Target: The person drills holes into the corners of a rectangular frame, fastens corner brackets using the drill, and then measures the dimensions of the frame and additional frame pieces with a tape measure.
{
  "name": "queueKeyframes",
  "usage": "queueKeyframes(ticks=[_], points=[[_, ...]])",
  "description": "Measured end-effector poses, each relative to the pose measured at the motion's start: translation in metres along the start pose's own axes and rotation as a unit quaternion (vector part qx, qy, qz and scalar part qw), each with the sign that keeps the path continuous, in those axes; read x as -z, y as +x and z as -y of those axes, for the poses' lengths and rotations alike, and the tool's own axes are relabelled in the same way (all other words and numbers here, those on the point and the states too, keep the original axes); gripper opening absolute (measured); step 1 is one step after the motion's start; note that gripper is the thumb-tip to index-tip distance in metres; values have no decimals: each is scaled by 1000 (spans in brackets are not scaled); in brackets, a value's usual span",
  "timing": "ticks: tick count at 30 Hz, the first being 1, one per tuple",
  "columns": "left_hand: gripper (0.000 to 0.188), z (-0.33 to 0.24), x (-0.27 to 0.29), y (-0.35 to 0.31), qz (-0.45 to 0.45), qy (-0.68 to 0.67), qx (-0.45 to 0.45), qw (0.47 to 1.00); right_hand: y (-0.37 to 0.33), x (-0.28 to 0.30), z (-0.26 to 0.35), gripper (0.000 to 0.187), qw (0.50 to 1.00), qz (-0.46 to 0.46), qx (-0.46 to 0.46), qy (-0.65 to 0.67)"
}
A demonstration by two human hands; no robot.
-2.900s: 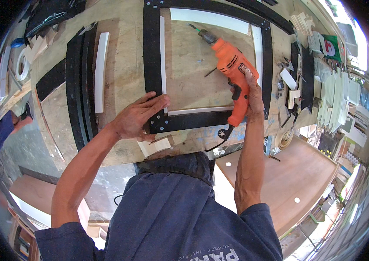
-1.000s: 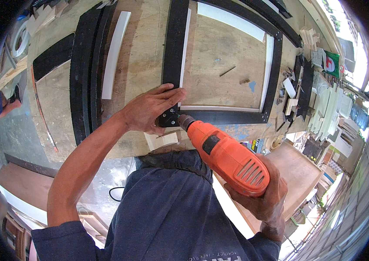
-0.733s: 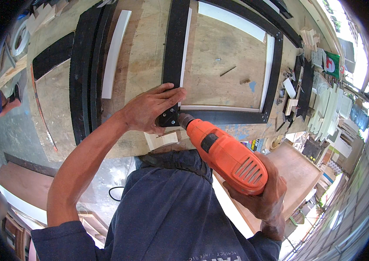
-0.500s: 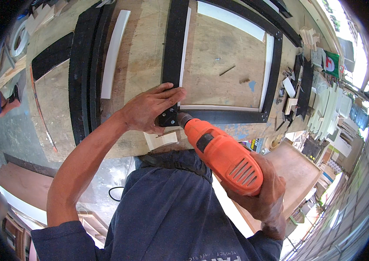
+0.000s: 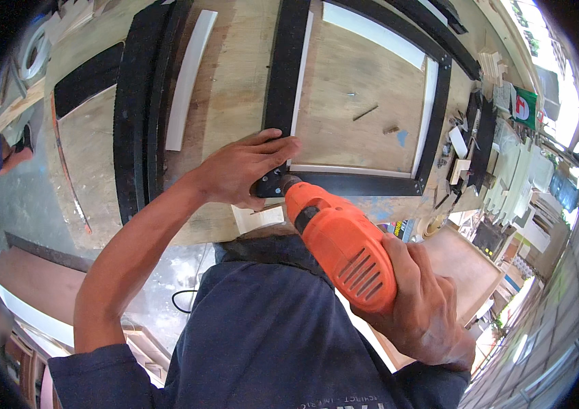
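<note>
A black rectangular frame (image 5: 285, 82) with white inner edging lies on the plywood workbench (image 5: 344, 61). My left hand (image 5: 238, 167) grips its near left corner, fingers over the top and thumb at the near edge. In my right hand (image 5: 426, 307) is an orange power drill (image 5: 337, 238), its handle mostly hidden by the drill body. The drill's chuck points at that corner, close by my left fingers; the bit's tip cannot be made out. Small screw heads show in the corner. Just below it, a pale wood block (image 5: 259, 217) sits by the bench edge.
Left of the frame lie a white strip (image 5: 193, 82) and long black boards (image 5: 141, 116). A small dark stick (image 5: 365, 112) rests inside the frame. Loose hardware and offcuts (image 5: 458, 140) crowd the right side. Another person's foot (image 5: 17, 158) shows at far left.
The drill's rear end has swung slightly left while my right hand has shifted right and down. The bench and frame appear a little further right in view. My left hand keeps its hold.
</note>
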State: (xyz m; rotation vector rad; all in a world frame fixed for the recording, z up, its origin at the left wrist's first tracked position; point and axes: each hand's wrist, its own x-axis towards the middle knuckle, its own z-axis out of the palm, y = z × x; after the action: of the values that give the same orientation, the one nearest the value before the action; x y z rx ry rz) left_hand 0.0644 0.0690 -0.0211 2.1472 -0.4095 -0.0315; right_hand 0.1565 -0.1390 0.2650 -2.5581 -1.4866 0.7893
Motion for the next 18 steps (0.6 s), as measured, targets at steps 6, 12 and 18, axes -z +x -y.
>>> queueKeyframes(ticks=[6, 12, 18], points=[[110, 3, -5, 0, 10, -1, 8, 1000, 2, 4, 3, 80, 999, 30, 6, -45], [110, 3, -2, -1, 15, 4, -9, 1000, 0, 1, 0, 83, 999, 18, 16, -31], [112, 5, -7, -1, 17, 13, -13, 1000, 1, 4, 5, 94, 998, 57, -18, -25]])
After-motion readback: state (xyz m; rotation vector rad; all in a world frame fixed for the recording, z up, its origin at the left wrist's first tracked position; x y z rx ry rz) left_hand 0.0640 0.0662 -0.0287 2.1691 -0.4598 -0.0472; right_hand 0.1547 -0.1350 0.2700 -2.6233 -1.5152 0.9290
